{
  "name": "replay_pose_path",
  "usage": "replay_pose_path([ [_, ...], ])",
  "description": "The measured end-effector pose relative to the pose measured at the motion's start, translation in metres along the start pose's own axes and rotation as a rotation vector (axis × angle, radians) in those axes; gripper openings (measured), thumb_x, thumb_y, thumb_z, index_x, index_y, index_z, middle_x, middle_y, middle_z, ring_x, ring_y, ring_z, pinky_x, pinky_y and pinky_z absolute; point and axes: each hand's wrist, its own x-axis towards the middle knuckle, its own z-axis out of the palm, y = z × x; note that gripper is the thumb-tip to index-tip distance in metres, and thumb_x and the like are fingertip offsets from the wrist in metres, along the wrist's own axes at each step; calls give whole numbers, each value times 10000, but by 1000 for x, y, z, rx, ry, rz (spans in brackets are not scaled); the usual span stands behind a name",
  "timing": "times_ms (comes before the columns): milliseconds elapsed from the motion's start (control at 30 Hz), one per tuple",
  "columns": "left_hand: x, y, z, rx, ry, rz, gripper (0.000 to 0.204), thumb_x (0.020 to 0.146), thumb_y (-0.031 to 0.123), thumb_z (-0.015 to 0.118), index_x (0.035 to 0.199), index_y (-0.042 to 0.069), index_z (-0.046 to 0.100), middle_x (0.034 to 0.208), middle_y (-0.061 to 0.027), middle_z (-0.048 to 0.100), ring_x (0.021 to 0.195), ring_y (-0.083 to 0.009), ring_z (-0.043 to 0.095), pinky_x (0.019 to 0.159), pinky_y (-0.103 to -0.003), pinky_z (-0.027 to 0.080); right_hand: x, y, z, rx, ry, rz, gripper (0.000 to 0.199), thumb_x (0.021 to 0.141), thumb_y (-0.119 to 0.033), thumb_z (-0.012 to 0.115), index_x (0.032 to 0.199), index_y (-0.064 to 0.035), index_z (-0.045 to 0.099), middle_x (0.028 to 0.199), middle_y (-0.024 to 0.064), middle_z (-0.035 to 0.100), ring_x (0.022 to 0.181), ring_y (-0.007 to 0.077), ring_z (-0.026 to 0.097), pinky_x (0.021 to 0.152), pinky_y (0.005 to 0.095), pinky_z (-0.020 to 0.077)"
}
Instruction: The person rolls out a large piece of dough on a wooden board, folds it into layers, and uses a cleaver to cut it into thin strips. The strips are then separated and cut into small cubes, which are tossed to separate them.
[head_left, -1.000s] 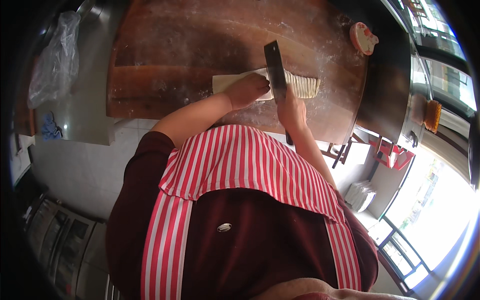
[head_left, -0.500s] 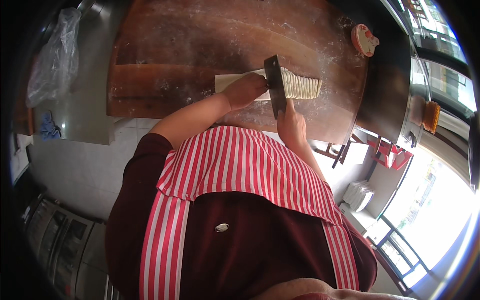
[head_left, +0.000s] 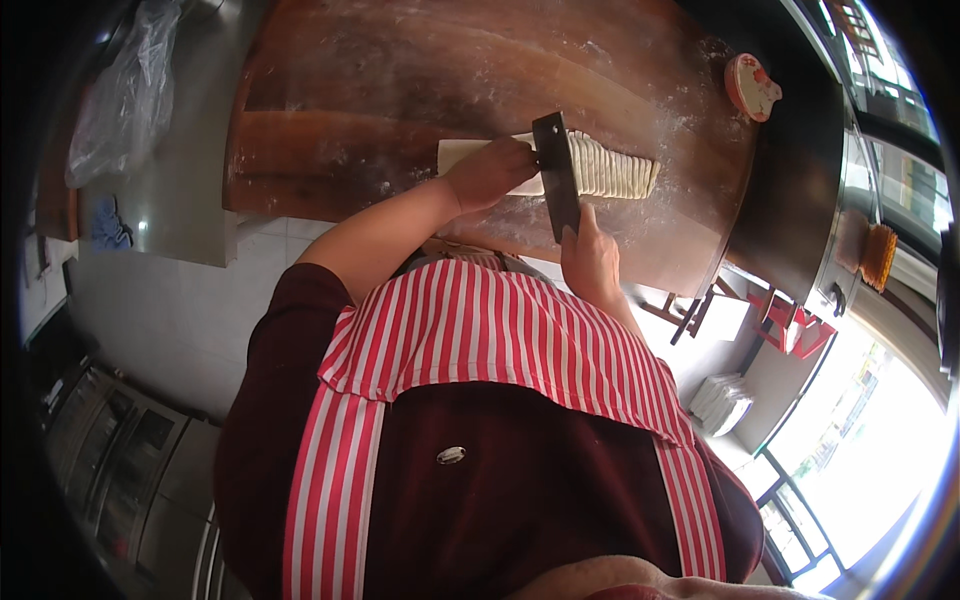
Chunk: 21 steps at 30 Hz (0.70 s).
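Note:
A folded length of pale dough (head_left: 455, 152) lies across the wooden worktop in front of me. Curled fingers of my left hand (head_left: 490, 176) press down on its uncut part, close beside the blade. Closed round the lower end of a dark, broad-bladed cleaver (head_left: 557, 178) is my right hand (head_left: 590, 256); its handle is hidden in the grip. The blade stands across the dough, with a small hole near its far corner. To the right of it, narrow cut dough strips (head_left: 614, 172) lie side by side in a row.
Flour dusts the wooden worktop (head_left: 330, 100). A red and cream dish-like object (head_left: 752, 88) sits at its far right corner. On the left, a metal counter (head_left: 190, 200) carries a clear plastic bag (head_left: 125, 105) and a blue cloth (head_left: 110, 225). A brush (head_left: 878, 257) is at far right.
The whole view has shifted slightly. Against the dough, the cleaver sits a little further left, and the row of cut strips reaches a bit further right of it. Both hands keep their holds.

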Motion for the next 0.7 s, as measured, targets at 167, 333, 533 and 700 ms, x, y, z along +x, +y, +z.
replay_pose_path([
  [167, 2, 0, -1, -71, 68, -7, 306, 858, 70, 576, 1153, 31, 646, 1198, -131, 620, 1171, -313, 547, 1029, -407, 444, 3, 0, 11, 3, -28, 21, 238, 893, -103, 544, 1107, -48, 454, 747, 276, 649, 736, 489, 630, 666, 577, 469],
  [333, 11, 4, 1, -772, -8, -390, 269, 913, 107, 573, 1167, 58, 647, 1220, -128, 616, 1163, -315, 555, 1010, -389, 453, 38, -8, 42, -26, 158, -28, 245, 897, -113, 542, 1119, -48, 460, 729, 279, 642, 719, 495, 623, 643, 578, 467],
  [533, -6, -15, -6, -66, -43, 13, 248, 923, 113, 558, 1149, 80, 655, 1179, -117, 621, 1158, -310, 554, 1009, -405, 452, 65, -24, 23, 14, 123, -20, 271, 915, -139, 541, 1158, -52, 459, 719, 288, 632, 712, 503, 619, 633, 585, 462],
  [700, -10, -15, -7, -97, 13, 52, 259, 921, 112, 549, 1157, 83, 652, 1200, -108, 612, 1175, -304, 540, 1019, -418, 443, 4, -23, 37, -63, 4, 103, 334, 916, -150, 550, 1217, -42, 454, 766, 298, 646, 738, 507, 630, 647, 583, 472],
])
